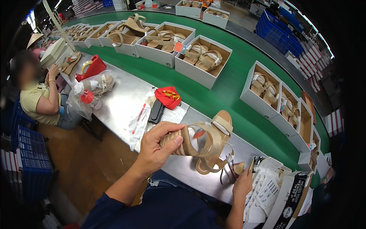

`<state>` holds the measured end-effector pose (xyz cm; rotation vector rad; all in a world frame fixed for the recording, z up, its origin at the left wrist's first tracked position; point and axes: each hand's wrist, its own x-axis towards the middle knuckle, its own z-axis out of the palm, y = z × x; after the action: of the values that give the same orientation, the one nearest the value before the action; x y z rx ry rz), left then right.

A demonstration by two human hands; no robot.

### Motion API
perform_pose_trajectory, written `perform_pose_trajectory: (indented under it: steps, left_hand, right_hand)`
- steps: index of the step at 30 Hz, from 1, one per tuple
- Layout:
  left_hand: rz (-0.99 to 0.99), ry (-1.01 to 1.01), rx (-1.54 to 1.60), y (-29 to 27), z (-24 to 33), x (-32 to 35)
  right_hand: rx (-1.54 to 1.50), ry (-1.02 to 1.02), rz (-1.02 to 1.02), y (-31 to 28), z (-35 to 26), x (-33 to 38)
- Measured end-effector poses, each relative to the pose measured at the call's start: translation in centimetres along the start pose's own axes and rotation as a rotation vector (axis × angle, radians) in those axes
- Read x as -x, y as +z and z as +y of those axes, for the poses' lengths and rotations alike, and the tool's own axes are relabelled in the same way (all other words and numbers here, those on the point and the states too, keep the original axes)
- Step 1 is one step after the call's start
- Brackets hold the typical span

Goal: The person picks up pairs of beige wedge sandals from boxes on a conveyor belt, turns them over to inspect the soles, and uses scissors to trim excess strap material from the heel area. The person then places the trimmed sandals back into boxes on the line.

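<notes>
The left hand gripped a beige strappy sandal by its woven wedge heel above the silver metal table. The right hand, beside white printed sheets, had an indeterminable hold.

Lamps: white streaks, upper left and right.
Bench: bright glare beyond my left hand.
Belt: evenly lit, bowed by my wide lens.
Floor: dimmer than the bench.
Co-worker's head: blurred out.
My sandal: straps slightly soft.
Corners: black.
</notes>
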<state>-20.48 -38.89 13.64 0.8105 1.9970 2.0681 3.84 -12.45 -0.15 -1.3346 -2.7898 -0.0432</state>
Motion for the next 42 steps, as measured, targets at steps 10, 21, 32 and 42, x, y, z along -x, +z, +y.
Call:
perform_pose_trajectory:
  steps: [10, 21, 32, 42]
  left_hand:
    - [0.024, -0.195, 0.122, -0.7, 0.4, 0.7]
    - [0.237, 0.576, -0.538, 2.6, -2.5, 1.0]
    - [0.135, 0.619, -0.563, 3.6, -1.1, -1.1]
    - [0.152, 0.553, -0.538, 3.6, -1.1, -0.2]
  right_hand:
    - [0.082, 0.018, -0.075, 0.8, -0.6, -0.3]
    - [-0.152, 0.313, -0.203, -1.4, -0.1, -3.0]
    - [-0.527, 0.03, 0.135, -5.6, -4.3, -0.1]
    - [-0.061, 0.139, -0.055, 0.2, -1.8, 0.0]
